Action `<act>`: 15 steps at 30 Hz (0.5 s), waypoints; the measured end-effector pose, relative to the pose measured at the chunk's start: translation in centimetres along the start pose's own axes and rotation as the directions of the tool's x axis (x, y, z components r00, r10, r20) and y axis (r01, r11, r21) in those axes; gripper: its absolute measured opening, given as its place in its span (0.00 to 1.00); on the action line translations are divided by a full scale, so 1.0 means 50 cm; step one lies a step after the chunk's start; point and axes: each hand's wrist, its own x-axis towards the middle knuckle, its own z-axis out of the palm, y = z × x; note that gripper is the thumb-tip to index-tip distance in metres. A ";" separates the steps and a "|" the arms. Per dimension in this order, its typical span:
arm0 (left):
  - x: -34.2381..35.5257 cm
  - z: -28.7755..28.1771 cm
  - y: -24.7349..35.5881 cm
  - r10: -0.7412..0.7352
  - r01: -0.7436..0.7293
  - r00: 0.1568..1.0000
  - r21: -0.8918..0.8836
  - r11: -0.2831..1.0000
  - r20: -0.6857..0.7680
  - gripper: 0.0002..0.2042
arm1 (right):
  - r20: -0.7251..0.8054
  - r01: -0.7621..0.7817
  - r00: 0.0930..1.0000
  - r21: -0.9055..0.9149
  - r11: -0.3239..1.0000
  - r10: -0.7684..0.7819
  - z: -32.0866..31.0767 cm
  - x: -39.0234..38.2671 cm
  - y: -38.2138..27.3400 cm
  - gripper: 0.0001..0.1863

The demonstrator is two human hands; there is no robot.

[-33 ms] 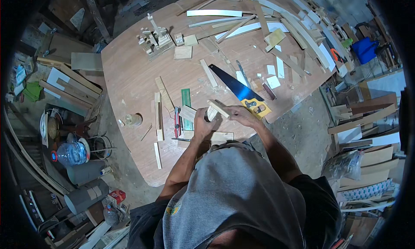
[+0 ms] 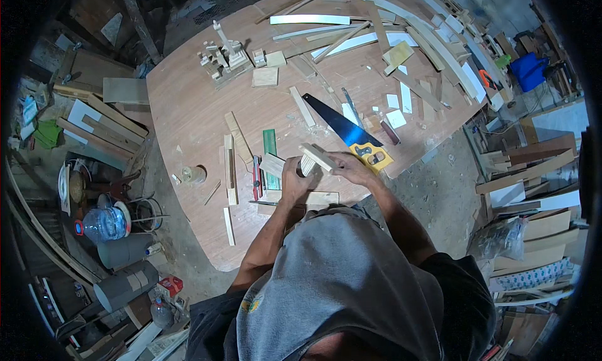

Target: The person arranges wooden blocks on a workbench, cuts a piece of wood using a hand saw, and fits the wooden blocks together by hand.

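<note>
Close to my body, at the table's near edge, both hands are together around pale pieces of wood. My left hand (image 2: 296, 179) is closed around a wooden block (image 2: 308, 165) with a ribbed-looking face. Against it, my right hand (image 2: 351, 169) grips a short wooden strip (image 2: 318, 156) that lies slanted across the block's top. Another pale wood piece (image 2: 271, 164) sticks out left of my left hand; whether that hand holds it too I cannot tell. A handsaw (image 2: 346, 130) with a yellow handle lies just beyond my right hand.
Left of my hands on the table (image 2: 188, 122) lie a green strip (image 2: 269, 148), a red tool (image 2: 257, 177) and wooden slats (image 2: 229, 169). A jar (image 2: 194, 174) stands near the left edge. A small wooden model (image 2: 230, 53) stands at the far left; offcuts (image 2: 351, 38) cover the far right.
The wooden strip in my right hand has tilted very slightly, showing more of its side. Everything else stays as it was.
</note>
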 end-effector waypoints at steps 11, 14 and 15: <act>-0.017 0.021 0.001 0.007 -0.006 0.999 -0.021 1.000 0.053 0.26 | 0.005 0.004 1.000 -0.017 1.000 -0.004 0.002 -0.030 0.029 0.30; -0.015 0.020 0.004 -0.002 0.004 0.997 -0.025 1.000 0.080 0.27 | 0.019 -0.008 1.000 -0.013 1.000 0.008 -0.004 -0.036 0.024 0.30; -0.016 0.020 0.013 0.007 -0.005 0.996 -0.021 1.000 0.094 0.27 | 0.033 -0.020 0.999 0.001 1.000 0.020 -0.007 -0.037 0.024 0.30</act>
